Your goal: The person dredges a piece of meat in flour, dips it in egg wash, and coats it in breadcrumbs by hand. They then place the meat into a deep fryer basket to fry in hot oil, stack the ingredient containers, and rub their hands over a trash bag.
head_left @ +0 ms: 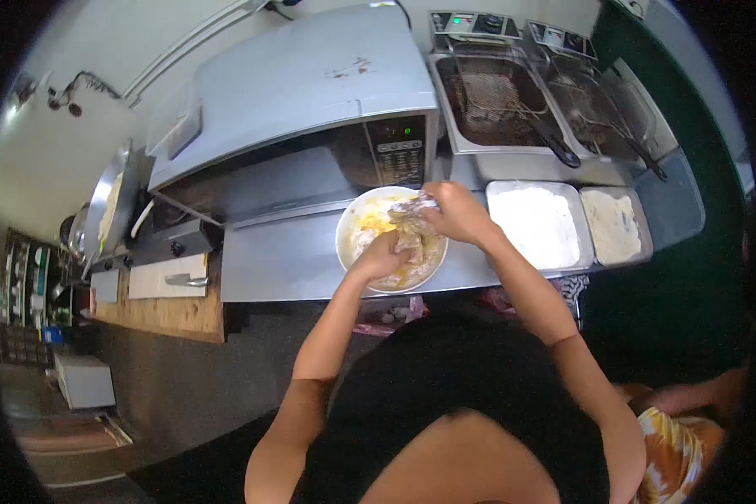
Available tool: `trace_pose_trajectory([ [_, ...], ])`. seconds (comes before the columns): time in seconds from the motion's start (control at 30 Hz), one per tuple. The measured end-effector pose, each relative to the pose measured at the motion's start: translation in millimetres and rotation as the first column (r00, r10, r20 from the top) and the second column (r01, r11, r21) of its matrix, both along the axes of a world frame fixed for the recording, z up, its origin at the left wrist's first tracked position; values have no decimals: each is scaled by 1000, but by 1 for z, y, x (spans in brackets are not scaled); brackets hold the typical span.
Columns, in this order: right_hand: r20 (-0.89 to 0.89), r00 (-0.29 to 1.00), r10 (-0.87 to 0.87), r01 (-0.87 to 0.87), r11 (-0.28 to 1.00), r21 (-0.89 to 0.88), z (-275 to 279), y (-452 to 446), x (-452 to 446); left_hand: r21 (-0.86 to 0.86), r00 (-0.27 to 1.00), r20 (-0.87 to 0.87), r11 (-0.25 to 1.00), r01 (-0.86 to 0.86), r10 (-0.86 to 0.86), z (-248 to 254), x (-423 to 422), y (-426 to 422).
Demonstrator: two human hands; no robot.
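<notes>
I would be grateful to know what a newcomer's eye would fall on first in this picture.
Probably the centre, where the left hand is in, and the right hand over, a white bowl of yellow-and-white mixture. Next might come the big silvery microwave behind the bowl, reaching left, then the bright white powder in a tray on the bowl's right.

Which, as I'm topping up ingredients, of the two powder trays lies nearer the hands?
The larger tray of bright white powder; it lies between the right hand and the smaller tray, whose powder is duller and cream-coloured.
</notes>
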State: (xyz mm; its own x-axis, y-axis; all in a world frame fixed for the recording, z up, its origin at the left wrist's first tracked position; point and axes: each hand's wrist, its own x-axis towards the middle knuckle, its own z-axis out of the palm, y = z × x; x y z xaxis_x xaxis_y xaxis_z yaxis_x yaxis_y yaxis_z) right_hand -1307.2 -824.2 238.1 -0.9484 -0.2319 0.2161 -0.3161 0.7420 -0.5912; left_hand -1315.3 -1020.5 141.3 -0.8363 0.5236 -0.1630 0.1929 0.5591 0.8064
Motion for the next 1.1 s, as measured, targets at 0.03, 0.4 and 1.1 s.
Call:
trace_pose_trajectory([
  [0.03, -6, 1000, 6, -6, 1000, -20, 0, 4, -2, 143, 986, 166, 989, -35, 11, 1, -5, -6],
  [0.4, 43, 999, 30, -28, 999, -39, 39, 8, -4, -144, 993, -114, 989, -17, 0, 68, -20, -42],
  [1.1, -187, 956, 224, -231, 973, -15, 107, -6, 4, -151, 921, -383, 978, -144, 77, 137, 3, -48],
])
